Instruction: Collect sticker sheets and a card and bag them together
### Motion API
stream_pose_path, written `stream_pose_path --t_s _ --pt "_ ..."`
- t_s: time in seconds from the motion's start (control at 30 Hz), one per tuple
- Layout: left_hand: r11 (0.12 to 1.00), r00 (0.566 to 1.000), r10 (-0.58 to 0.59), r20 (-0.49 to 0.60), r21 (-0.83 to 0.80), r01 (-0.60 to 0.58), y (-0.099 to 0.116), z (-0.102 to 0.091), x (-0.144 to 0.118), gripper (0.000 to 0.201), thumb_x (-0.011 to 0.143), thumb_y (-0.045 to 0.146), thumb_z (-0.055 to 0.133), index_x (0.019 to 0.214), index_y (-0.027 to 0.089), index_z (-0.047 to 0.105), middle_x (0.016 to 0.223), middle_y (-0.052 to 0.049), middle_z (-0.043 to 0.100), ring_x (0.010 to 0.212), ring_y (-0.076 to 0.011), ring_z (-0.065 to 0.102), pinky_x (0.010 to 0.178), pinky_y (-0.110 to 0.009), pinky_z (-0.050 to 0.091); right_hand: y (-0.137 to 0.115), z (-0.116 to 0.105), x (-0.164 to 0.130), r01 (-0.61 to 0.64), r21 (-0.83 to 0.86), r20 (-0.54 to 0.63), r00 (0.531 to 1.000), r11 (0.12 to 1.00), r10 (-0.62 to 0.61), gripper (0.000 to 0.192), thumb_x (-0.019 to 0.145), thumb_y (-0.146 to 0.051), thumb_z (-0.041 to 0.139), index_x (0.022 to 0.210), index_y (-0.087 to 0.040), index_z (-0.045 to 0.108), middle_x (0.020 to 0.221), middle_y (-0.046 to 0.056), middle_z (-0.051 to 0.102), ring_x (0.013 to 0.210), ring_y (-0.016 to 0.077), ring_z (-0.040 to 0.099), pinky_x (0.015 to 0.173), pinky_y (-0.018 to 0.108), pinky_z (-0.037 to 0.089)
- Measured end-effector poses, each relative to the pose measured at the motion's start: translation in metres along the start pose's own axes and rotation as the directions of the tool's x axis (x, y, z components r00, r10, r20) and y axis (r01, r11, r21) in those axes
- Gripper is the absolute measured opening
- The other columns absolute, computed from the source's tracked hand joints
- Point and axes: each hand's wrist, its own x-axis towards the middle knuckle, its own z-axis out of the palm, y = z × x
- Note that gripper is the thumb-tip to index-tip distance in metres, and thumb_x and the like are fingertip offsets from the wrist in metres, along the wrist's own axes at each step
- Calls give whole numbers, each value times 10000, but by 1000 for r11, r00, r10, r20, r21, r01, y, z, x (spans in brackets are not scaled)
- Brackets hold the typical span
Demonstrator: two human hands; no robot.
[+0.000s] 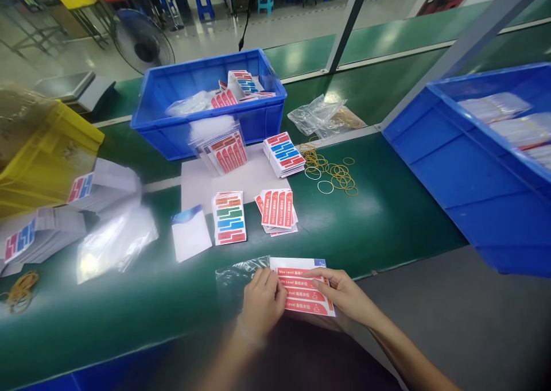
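Observation:
At the table's front edge my right hand (346, 294) grips a set of sticker sheets (301, 294), red labels with white lettering uppermost. My left hand (263, 299) is closed at the set's left end, on the mouth of a clear plastic bag (235, 273) that spreads out to the left. The sheets' left end lies at the bag's opening; how far inside it is, I cannot tell. Just beyond are a pile of red label sheets (278, 210), a pile of multicoloured sticker sheets (230, 219) and a white card (191, 234) with a blue edge.
Rubber bands (340, 175) lie right of a banded sticker stack (284, 153). Filled bags (226, 150) stand before a blue bin (210, 121). Another blue bin (465, 167) is at right, a yellow bin (55, 150) at left. Loose clear bags (116, 242) lie on the green table (185, 305).

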Motion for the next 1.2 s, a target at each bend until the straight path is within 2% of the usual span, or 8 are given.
stream_pose_path --t_s 0.1,0.27,0.47,0.63,0.77,0.87,1.03,1.2 --pt "1000 1000 12 -7 -2 -12 -2 -1 -2 189 830 87 456 678 198 431 660 -15 497 665 -169 485 609 -289 375 -1 -3 5 14 -54 45 999 998 -12 423 831 -485 584 1098 -166 658 934 65 691 790 203 620 702 307 483" --pt "990 990 -139 9 -36 139 -9 -2 2 184 835 95 477 689 197 429 691 -9 529 691 -168 514 631 -289 393 -6 -5 10 28 -111 79 997 993 -19 420 847 -489 557 1084 -158 660 879 54 684 762 187 601 688 291 466" --pt "998 998 -59 3 11 59 -11 -2 6 174 835 83 460 706 197 434 698 -16 522 697 -180 508 632 -301 391 -1 -7 13 45 -106 96 995 993 -34 410 859 -481 551 1084 -156 659 843 42 676 731 168 584 663 275 453" --pt "994 995 -101 -25 -47 100 -10 -1 6 185 853 88 450 704 194 420 700 -18 509 696 -170 497 640 -295 393 -3 -9 12 30 -31 103 994 999 -26 372 852 -463 574 1063 -170 668 908 45 683 797 173 605 691 262 464" --pt "998 1000 6 -20 -57 -7 -6 -1 6 183 860 89 445 709 193 429 685 -19 491 677 -168 471 630 -297 383 -4 -8 15 52 -87 124 991 995 -41 342 866 -442 558 1044 -177 681 896 43 685 781 171 597 695 266 464" --pt "998 999 41 6 -55 -41 -5 -4 7 183 862 88 445 711 191 437 681 -17 490 668 -166 465 618 -297 374 -1 -1 18 65 -139 97 994 988 -52 347 881 -431 526 1051 -168 676 889 47 681 785 182 598 694 276 469" --pt "997 997 -76 24 -4 76 -8 -10 10 165 861 93 456 729 190 449 693 -18 510 684 -171 499 626 -298 386 3 21 21 126 -194 -44 990 973 -137 346 919 -402 445 1085 -166 635 878 48 666 777 191 604 690 285 476" --pt "998 996 -57 63 -33 59 -7 -17 8 174 867 101 443 723 196 422 696 -10 502 677 -162 500 619 -290 375 -6 41 19 277 -346 21 957 896 -288 285 960 -338 371 1099 -193 574 1009 50 640 859 173 592 777 282 448"
